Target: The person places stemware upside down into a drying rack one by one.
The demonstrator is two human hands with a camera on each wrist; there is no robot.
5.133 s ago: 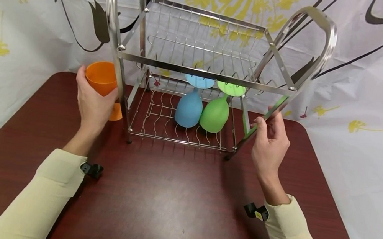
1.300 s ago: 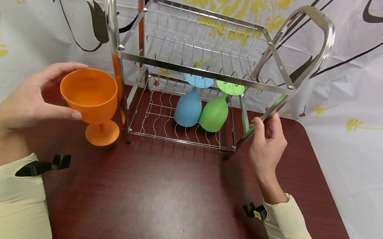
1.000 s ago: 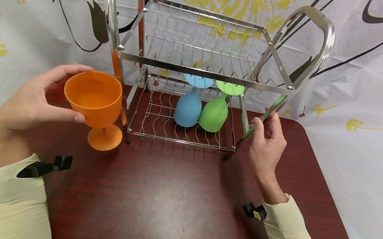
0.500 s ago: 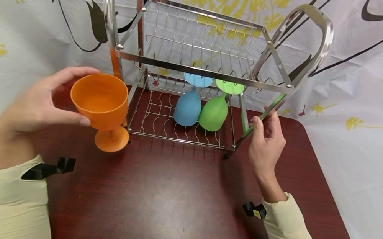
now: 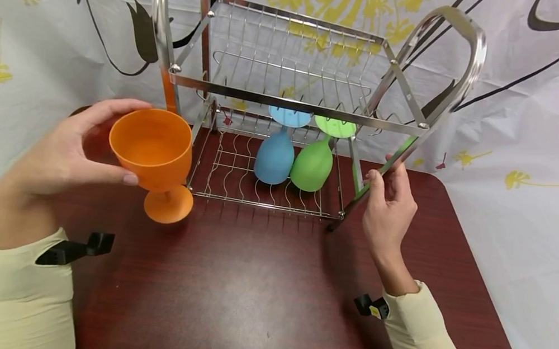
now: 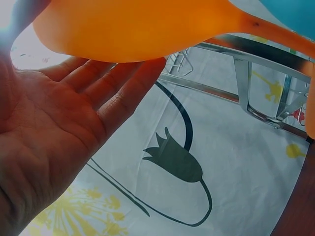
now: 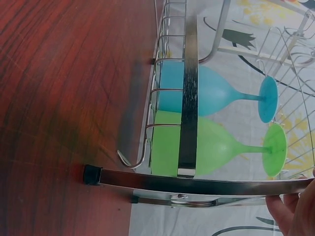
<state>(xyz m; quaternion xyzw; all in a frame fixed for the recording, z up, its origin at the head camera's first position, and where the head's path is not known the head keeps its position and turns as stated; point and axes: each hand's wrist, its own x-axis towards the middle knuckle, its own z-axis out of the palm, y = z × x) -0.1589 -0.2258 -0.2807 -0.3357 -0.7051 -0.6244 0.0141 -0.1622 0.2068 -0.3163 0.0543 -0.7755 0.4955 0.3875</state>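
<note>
An orange plastic goblet [image 5: 153,145] stands upright in my left hand [image 5: 66,151], thumb on the near side of its bowl and fingers round the far side. Its round foot is just left of the rack's front left leg. In the left wrist view the goblet's bowl [image 6: 138,29] lies against my fingers [image 6: 123,93]. My right hand [image 5: 389,216] pinches the right front leg of a two-tier metal dish rack [image 5: 296,104]. Upside down on the lower tier rest a blue goblet [image 5: 274,160] and a green goblet [image 5: 313,166], side by side, bowls down.
The rack stands at the back of a dark red-brown table [image 5: 249,284]. Its upper tier [image 5: 291,57] is bare wire. Behind hangs a white sheet [image 5: 532,120] with yellow flowers and dark tulips.
The orange goblet came from beside the rack's left leg out toward me. In the last second my left hand has moved it slightly right. My right hand keeps its hold on the leg.
</note>
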